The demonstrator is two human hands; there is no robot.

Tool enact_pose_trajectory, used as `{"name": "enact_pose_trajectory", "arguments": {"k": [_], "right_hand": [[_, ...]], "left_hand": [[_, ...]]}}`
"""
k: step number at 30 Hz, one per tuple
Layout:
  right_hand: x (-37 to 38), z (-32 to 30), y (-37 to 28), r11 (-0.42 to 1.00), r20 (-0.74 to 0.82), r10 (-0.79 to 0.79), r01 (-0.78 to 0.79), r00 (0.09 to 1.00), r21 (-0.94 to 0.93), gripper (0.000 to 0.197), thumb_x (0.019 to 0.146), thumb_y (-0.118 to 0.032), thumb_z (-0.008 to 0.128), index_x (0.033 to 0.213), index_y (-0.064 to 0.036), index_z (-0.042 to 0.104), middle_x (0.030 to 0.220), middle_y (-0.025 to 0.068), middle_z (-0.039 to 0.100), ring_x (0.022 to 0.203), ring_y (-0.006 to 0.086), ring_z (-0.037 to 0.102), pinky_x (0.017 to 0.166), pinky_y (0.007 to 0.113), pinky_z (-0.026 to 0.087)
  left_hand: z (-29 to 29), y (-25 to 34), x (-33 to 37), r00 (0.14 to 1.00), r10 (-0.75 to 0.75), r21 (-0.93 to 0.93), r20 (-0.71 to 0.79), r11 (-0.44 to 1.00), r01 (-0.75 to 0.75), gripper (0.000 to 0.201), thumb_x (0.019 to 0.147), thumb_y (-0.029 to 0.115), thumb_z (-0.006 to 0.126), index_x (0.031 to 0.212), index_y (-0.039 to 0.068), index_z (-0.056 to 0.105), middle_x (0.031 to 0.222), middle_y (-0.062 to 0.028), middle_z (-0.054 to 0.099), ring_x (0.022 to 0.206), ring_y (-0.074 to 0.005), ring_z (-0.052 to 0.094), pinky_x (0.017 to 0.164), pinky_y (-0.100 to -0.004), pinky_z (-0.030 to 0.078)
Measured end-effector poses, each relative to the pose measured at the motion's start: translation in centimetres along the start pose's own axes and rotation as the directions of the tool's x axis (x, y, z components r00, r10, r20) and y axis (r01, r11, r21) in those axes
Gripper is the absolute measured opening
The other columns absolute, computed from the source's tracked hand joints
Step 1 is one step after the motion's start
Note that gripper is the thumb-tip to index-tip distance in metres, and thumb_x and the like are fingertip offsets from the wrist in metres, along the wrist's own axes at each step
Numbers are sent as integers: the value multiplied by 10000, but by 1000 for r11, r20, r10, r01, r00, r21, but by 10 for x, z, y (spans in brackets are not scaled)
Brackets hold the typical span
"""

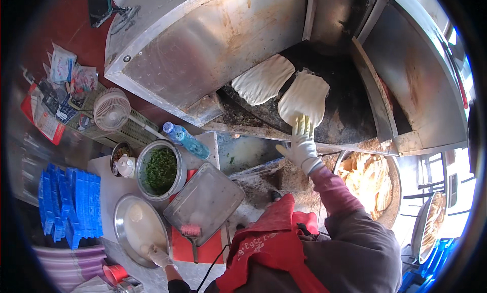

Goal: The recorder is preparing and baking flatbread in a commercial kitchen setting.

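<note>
The right hand (303, 147), in a pale glove, is open, its fingers stretched forward and close together and its thumb out to the left; the fingertips lie over the near end of a sheet of dough (305, 95). That sheet rests on a dark griddle (341, 123), with a second sheet of dough (264, 80) just beside it on the left. The left hand (160, 256), also gloved, is down at the near rim of a shallow metal bowl (116, 224) with a whitish layer inside; how far its fingers are bent, or whether they grip the rim, I cannot tell. Around the bowl, the pale tabletop (105, 191) carries a pot (182, 173) of chopped greens (161, 167). Near the pot are a blue bottle (187, 141) lying tilted and a grey tray (205, 201), with a pink-bristled brush (192, 232) at the tray's near end. Stained metal panels (203, 54) rise around the griddle. To its near right sits a wide round pan (395, 191) heaped with browned flatbreads (366, 178). At far left are a white fan (111, 110) and stacked blue crates (76, 201).
</note>
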State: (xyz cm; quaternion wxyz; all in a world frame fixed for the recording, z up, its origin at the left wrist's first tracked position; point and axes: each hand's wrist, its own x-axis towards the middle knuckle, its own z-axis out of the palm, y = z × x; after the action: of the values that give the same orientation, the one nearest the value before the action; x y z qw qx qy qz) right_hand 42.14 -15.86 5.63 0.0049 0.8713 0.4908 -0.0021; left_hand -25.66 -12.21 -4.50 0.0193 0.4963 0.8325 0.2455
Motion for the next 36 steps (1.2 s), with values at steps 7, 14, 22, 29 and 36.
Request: {"name": "enact_pose_trajectory", "arguments": {"k": [7,14,22,29,36], "right_hand": [[102,39,95,993,-355,38,-74,934,-88,911,863,-641,410,1446,43,260,1519,273,181,1422,427,110,1154,525,69],[161,15,131,996,-282,8,16,960,82,921,842,-545,531,1476,18,173,1514,285,166,1417,426,136,1160,490,96],[15,4,23,986,-168,-144,156,975,61,1033,806,-610,558,1468,61,136,1521,278,148,1432,423,47,1155,521,26],[45,10,-25,982,-155,-149,165,977,91,1089,802,-647,525,1456,105,86,1530,286,99,1438,408,17,1157,529,-11],[69,-7,-60,999,-71,-28,31,997,43,1126,801,-724,443,1449,120,75,1533,296,50,1436,420,1,1141,554,-40]], "left_hand": [[3,7,3,998,30,15,-56,999,-29,224,884,97,556,1049,-4,669,989,-204,665,945,-335,629,864,-382,497],[2,-2,6,999,-48,112,3,993,47,231,892,75,535,1082,4,645,1050,-212,617,983,-342,597,856,-389,486],[2,-1,5,1000,-12,114,-2,993,12,244,855,89,547,1049,-8,657,1028,-217,641,973,-355,615,869,-416,488],[-4,17,1,997,-71,115,30,991,67,268,843,88,530,1053,-20,656,1032,-219,644,969,-344,623,870,-402,495],[1,5,5,999,-32,18,2,999,32,244,856,68,505,1027,-14,658,1026,-221,620,931,-360,610,838,-407,484]]}}
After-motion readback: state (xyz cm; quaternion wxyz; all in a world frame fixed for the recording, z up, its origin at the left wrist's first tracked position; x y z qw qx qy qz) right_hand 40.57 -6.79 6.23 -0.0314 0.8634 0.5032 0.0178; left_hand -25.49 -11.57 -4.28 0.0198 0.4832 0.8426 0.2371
